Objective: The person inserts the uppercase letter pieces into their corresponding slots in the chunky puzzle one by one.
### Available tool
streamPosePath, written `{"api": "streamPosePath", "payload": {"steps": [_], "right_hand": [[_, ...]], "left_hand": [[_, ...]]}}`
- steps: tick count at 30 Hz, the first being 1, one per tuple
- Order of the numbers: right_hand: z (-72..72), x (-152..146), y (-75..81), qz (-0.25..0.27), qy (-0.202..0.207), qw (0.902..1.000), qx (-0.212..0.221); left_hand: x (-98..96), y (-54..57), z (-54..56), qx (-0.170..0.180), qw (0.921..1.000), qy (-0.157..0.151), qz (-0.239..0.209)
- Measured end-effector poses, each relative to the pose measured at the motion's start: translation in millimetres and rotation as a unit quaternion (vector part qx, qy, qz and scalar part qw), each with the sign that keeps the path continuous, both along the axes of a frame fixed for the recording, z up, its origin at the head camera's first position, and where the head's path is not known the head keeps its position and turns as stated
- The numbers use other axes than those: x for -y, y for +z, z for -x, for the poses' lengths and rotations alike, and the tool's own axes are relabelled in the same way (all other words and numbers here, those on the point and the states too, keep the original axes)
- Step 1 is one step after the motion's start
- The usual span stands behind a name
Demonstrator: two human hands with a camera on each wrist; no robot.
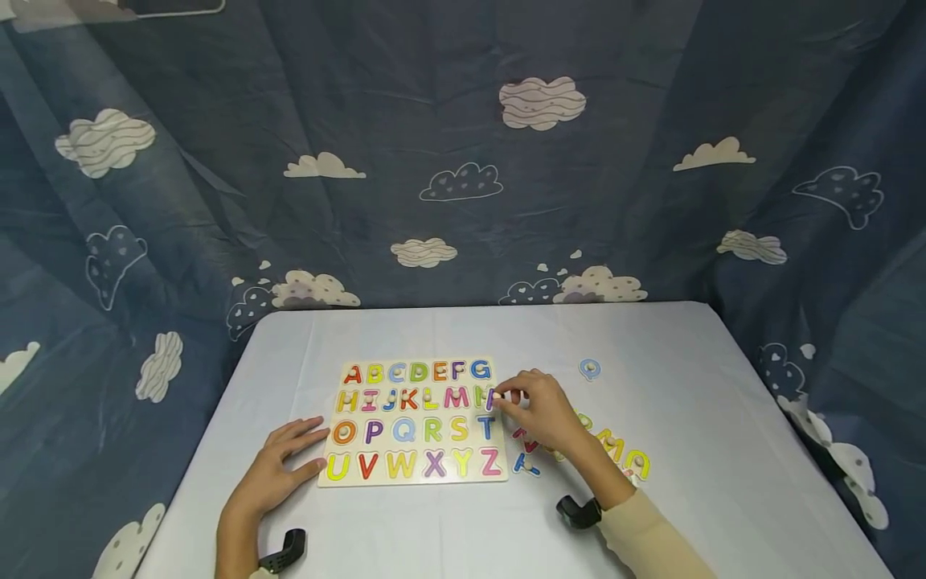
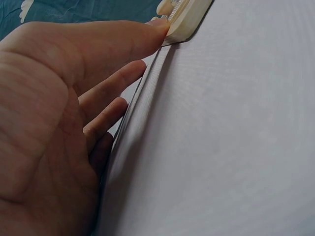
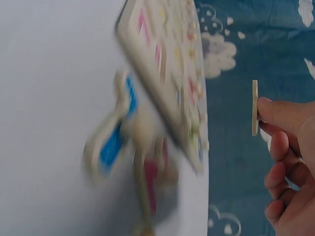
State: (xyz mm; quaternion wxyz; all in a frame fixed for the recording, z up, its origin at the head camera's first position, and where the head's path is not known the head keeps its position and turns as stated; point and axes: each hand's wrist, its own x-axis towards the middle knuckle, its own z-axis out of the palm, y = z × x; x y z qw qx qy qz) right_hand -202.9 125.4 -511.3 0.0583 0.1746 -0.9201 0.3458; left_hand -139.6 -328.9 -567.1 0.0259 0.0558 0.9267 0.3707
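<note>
A wooden alphabet puzzle board (image 1: 412,415) lies on the table with rows of colored letters, several with small knobs. My left hand (image 1: 278,466) is at its left edge, fingers spread and straight; in the left wrist view the thumb (image 2: 113,44) touches the board's corner (image 2: 189,22). My right hand (image 1: 538,410) pinches a purple letter puzzle piece (image 1: 490,400) over the board's right edge, beside the green N. The right wrist view shows this piece (image 3: 255,108) edge-on as a thin wooden slab between thumb and fingers; its letter face is turned away there.
Loose letter pieces lie right of the board: a blue Q (image 1: 589,369) farther back, a blue T (image 1: 526,465) near the board's corner, and a yellow M (image 1: 611,445) with others partly behind the right forearm. A dark cloud-print curtain (image 1: 434,121) hangs behind the white table (image 1: 694,418).
</note>
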Motion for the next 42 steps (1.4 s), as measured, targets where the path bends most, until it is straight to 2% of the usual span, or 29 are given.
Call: {"api": "streamPosePath", "payload": {"steps": [13, 19, 24, 31, 42], "right_hand": [[8.2, 82, -5.5, 0.029, 0.061, 0.9976, 0.014], [7.2, 120, -13.5, 0.005, 0.087, 0.9960, 0.021], [7.1, 145, -18.8, -0.016, 0.105, 0.9943, 0.007], [9.8, 170, -23.7, -0.029, 0.118, 0.9926, -0.011], [10.8, 188, -40.0, -0.041, 0.111, 0.9930, 0.010]], "left_hand": [[-0.3, 3.2, -1.3, -0.002, 1.0000, 0.003, 0.004], [0.6, 1.9, 0.5, -0.004, 1.0000, 0.001, -0.002], [-0.3, 1.0, 1.2, 0.006, 1.0000, 0.007, -0.004], [-2.2, 1.2, 0.5, 0.007, 0.9999, 0.011, -0.007], [0.2, -0.5, 2.1, 0.019, 0.9997, 0.016, -0.008]]}}
